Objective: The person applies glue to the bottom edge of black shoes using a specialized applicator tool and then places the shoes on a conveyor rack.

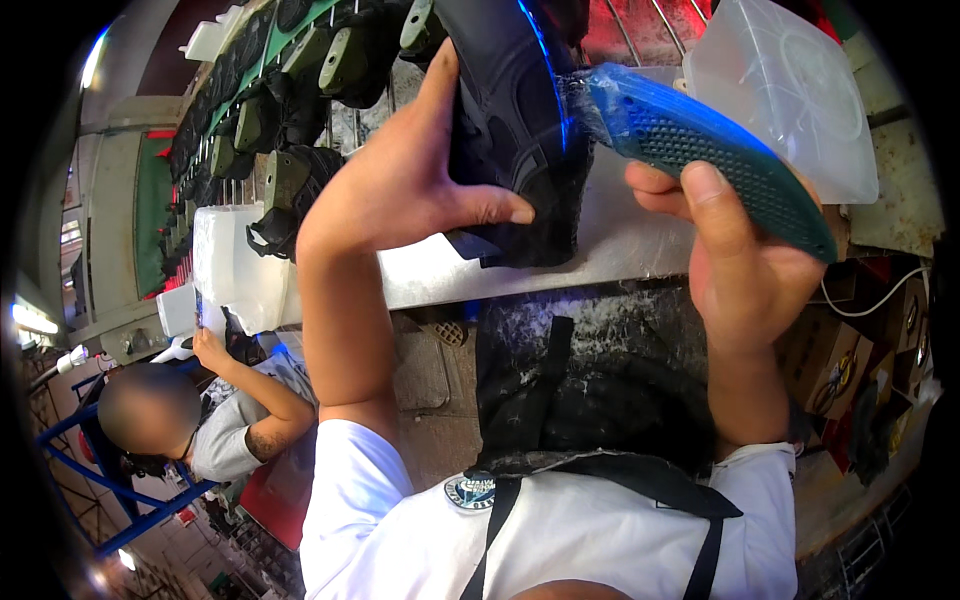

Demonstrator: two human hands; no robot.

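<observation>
My left hand (pixel 385 185) grips a black shoe upper (pixel 510 140) at the top middle, its thumb lying across the lower part. A bright blue line of light runs along the upper's right side. In my right hand (pixel 745 270) is a brush (pixel 715 135) with a dimpled blue-green handle, held between thumb and fingers. Its bristle end is at the right edge of the upper; whether it touches cannot be made out. Some fingers of both hands are hidden behind what they hold.
A translucent plastic container (pixel 790 100) stands at the right. Several black shoes on green lasts (pixel 350 65) hang along a conveyor rack at the left, near a white tub (pixel 228 260). A metal ledge (pixel 430 275) runs below the upper. Another person (pixel 250 415) works at the left.
</observation>
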